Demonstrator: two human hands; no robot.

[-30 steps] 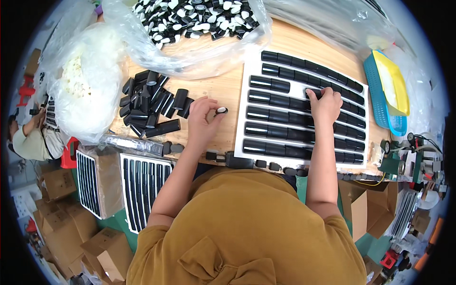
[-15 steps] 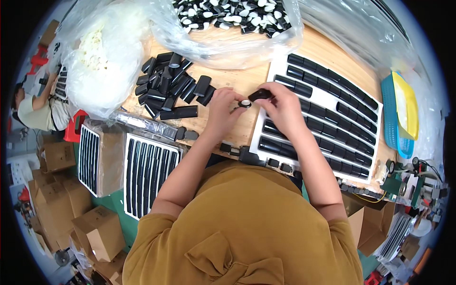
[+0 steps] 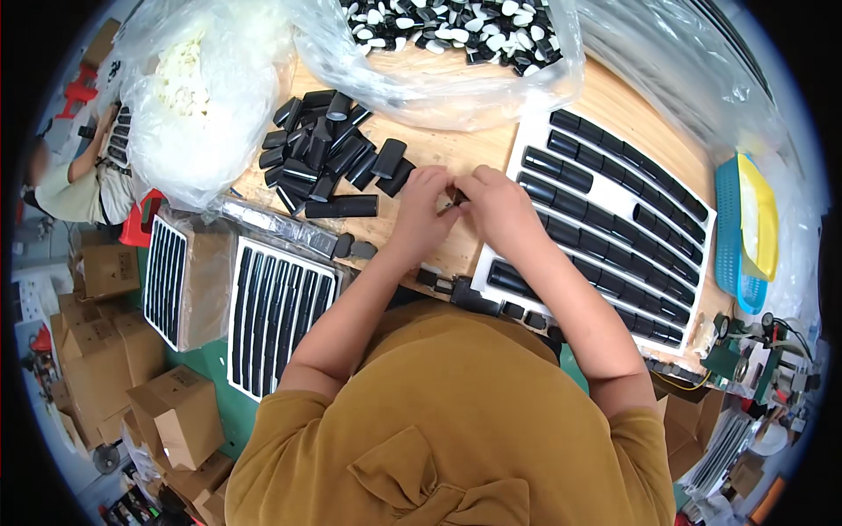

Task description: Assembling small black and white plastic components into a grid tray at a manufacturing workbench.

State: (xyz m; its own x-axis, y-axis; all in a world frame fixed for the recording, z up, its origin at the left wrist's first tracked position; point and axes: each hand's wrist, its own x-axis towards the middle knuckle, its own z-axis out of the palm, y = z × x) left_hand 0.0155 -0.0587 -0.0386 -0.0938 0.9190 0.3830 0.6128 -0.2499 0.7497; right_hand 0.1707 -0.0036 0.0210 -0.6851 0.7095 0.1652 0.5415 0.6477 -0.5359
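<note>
My left hand (image 3: 424,210) and my right hand (image 3: 498,209) meet fingertip to fingertip over the bare wood of the workbench (image 3: 408,138). Pinched between them is a small black glossy piece (image 3: 457,198), mostly covered by the fingers. The small round white-faced part that was at my left fingertips is now hidden. To the left of my hands lies a loose pile of black tubes (image 3: 338,151). Close on the right is a white tray (image 3: 605,183) with rows of black tubes (image 3: 605,215).
A clear bag (image 3: 421,110) of black and white oval pieces (image 3: 456,26) lies at the back. Another bag (image 3: 215,131) holds cream-coloured bits. At the right stands a blue basket (image 3: 727,228) with a yellow one. Filled trays (image 3: 276,316) lean below the bench. Another person (image 3: 74,180) sits far left.
My right hand has moved left and brought its black piece against the small white-faced part in my left fingertips. Both parts are now largely covered. The view has shifted slightly.
</note>
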